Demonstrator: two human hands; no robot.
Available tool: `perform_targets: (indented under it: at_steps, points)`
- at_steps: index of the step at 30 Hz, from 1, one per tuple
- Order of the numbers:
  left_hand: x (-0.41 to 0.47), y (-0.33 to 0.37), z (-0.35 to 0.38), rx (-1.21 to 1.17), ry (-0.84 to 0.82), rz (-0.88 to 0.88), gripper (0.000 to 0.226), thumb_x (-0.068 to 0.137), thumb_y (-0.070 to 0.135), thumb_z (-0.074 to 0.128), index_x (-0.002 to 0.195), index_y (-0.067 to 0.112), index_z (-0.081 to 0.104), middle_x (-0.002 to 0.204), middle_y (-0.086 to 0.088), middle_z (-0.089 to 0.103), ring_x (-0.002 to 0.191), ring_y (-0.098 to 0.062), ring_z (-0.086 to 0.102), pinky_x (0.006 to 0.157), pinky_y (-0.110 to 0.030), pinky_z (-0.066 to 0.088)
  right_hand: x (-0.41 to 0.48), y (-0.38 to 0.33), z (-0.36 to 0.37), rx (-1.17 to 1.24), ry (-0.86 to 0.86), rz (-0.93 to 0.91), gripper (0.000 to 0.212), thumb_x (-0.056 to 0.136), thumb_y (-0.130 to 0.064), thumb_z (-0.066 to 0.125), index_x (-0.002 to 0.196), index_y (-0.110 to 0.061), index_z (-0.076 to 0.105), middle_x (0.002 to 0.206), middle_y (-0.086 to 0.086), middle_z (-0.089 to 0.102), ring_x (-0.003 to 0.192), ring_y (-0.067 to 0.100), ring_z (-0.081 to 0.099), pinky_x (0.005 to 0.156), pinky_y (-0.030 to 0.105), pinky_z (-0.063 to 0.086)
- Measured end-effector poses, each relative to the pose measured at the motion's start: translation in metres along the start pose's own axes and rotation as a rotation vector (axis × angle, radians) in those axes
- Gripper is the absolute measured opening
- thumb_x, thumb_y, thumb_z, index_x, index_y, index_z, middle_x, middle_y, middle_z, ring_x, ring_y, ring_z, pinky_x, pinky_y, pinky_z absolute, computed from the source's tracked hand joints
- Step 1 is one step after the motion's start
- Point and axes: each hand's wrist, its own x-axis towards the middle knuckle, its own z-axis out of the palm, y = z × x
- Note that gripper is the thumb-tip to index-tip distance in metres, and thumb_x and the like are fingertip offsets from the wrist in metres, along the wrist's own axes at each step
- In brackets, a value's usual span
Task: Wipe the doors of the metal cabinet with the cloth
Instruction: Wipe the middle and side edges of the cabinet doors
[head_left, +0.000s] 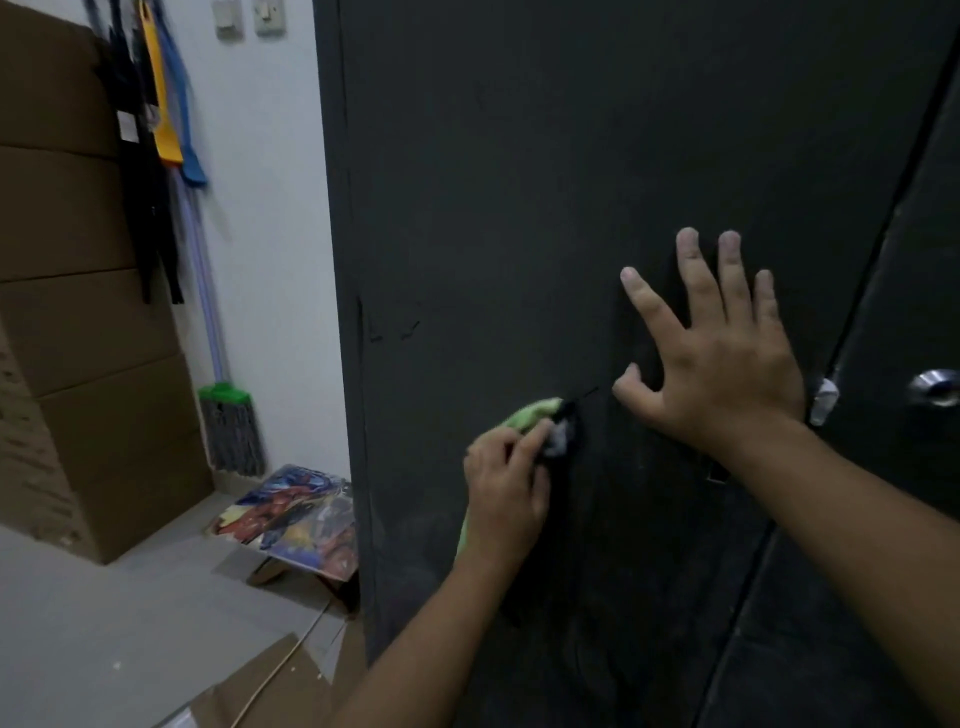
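Your left hand (506, 499) grips the crumpled green cloth (532, 411), pressing it low against the dark metal cabinet door (519, 182). Your right hand (722, 369) lies flat, fingers spread, bracing the panel. You look mid-wipe; next, probably sweep the cloth across the upper area with steady pressure.

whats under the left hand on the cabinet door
A green cloth, gripped by the left hand against the dark door; a green end and a white bit stick out past the fingers. The rest of it and the door patch beneath are covered.
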Motion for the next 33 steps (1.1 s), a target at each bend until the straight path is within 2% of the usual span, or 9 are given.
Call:
perform_targets:
  at_steps: [3,5,10,13,20,23,29,31,33]
  points:
    - [-0.013,-0.007,0.002,0.086,-0.125,0.202,0.047,0.086,0.029,0.053,0.132,0.029,0.048,0.111,0.002,0.042,0.096,-0.019,0.045,0.085,-0.036,0.041,-0.001,0.000,0.000,-0.005,-0.001,-0.003,0.084,0.079,-0.056,0.039,0.157,-0.027,0.025,0.165,0.019,0.005,0.151,0.043,0.002,0.116,0.065,0.018]
    - [-0.004,-0.013,-0.002,0.107,-0.098,0.250,0.044,0.086,0.027,0.053,0.130,0.029,0.050,0.112,0.001,0.042,0.096,-0.020,0.046,0.083,-0.038,0.041,-0.001,-0.001,0.001,0.001,0.006,-0.002,0.084,0.079,-0.056,0.039,0.157,-0.027,0.026,0.165,0.019,0.006,0.151,0.043,0.002,0.116,0.065,0.018]
    - [0.056,0.003,-0.005,0.017,0.300,-0.148,0.037,0.086,0.012,0.056,0.120,0.023,0.064,0.116,-0.005,0.045,0.104,-0.024,0.042,0.095,-0.028,0.029,-0.001,-0.002,0.002,0.002,-0.003,-0.005,0.082,0.081,-0.055,0.037,0.157,-0.028,0.025,0.166,0.017,0.006,0.152,0.042,0.002,0.117,0.063,0.018]
    - [0.069,0.018,0.001,-0.027,0.341,-0.081,0.034,0.087,0.010,0.060,0.119,0.018,0.069,0.115,0.002,0.047,0.104,-0.020,0.046,0.096,-0.027,0.031,-0.001,-0.003,0.002,0.024,0.000,0.008,0.078,0.083,-0.053,0.036,0.157,-0.028,0.025,0.166,0.017,0.007,0.152,0.041,0.003,0.116,0.063,0.020]
    - [0.036,0.036,0.025,-0.035,0.072,0.228,0.044,0.084,0.015,0.066,0.126,0.025,0.060,0.122,0.004,0.050,0.100,-0.022,0.053,0.091,-0.036,0.036,-0.002,-0.003,0.000,0.106,-0.052,0.007,0.080,0.083,-0.054,0.038,0.157,-0.029,0.024,0.166,0.016,0.003,0.151,0.042,0.005,0.114,0.060,0.026]
    - [0.021,0.040,0.031,-0.041,-0.034,0.380,0.047,0.085,0.019,0.072,0.130,0.027,0.059,0.126,-0.001,0.057,0.096,-0.024,0.056,0.086,-0.038,0.042,-0.004,-0.002,-0.005,0.158,-0.090,0.003,0.080,0.081,-0.047,0.049,0.156,-0.031,0.026,0.167,0.012,0.000,0.153,0.038,0.001,0.115,0.058,0.025]
    - [0.002,0.034,0.016,0.138,-0.368,0.688,0.053,0.087,0.034,0.064,0.138,0.030,0.048,0.127,0.000,0.052,0.104,-0.022,0.053,0.086,-0.038,0.046,-0.017,0.017,-0.014,0.299,-0.150,-0.033,0.077,0.084,-0.025,0.055,0.155,-0.038,0.027,0.167,-0.012,0.005,0.152,0.011,0.002,0.114,0.039,0.029]
    - [0.006,0.028,0.008,0.180,-0.392,0.727,0.048,0.090,0.033,0.056,0.137,0.032,0.049,0.126,0.001,0.052,0.108,-0.020,0.051,0.090,-0.036,0.043,-0.024,0.030,-0.018,0.301,-0.186,-0.079,0.076,0.086,-0.017,0.053,0.155,-0.039,0.028,0.163,-0.021,0.010,0.151,0.004,0.008,0.101,0.035,0.047]
    - [0.009,0.024,0.003,0.154,-0.365,0.694,0.039,0.095,0.034,0.050,0.134,0.036,0.055,0.123,0.004,0.052,0.106,-0.017,0.050,0.091,-0.033,0.039,-0.031,0.042,-0.022,0.299,-0.203,-0.096,0.070,0.088,-0.016,0.055,0.152,-0.038,0.036,0.161,-0.024,0.019,0.149,0.001,0.015,0.089,0.032,0.053]
